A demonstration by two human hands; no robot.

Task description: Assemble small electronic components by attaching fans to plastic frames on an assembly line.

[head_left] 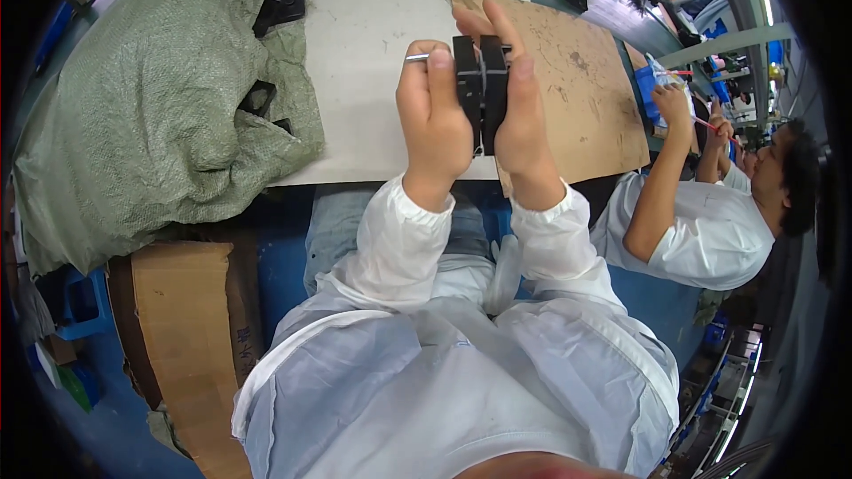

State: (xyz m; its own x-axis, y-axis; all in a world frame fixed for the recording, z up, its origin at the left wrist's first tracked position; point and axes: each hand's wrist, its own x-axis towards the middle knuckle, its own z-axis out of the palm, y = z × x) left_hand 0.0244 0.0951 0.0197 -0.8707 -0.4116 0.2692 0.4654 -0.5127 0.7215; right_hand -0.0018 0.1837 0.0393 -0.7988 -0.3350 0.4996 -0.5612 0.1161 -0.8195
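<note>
Above the table's near edge, my left hand [432, 120] and my right hand [525, 129] face each other, palms inward. Between them stand two black blocky parts, upright and side by side, with a narrow gap along the middle. The left black part [467, 89] lies against my left palm. My right palm presses the right black part [495, 84], its fingers reaching up behind it. Under my left thumb a thin silvery rod [414, 58] sticks out to the left; its other end is hidden. What the parts' inner faces look like cannot be seen.
A big grey-green woven sack [169, 98] with black parts at its mouth covers the left. White board [373, 27] and brown cardboard [586, 80] lie on the table. A cardboard box [186, 328] stands at lower left. On the right sits a co-worker [710, 231].
</note>
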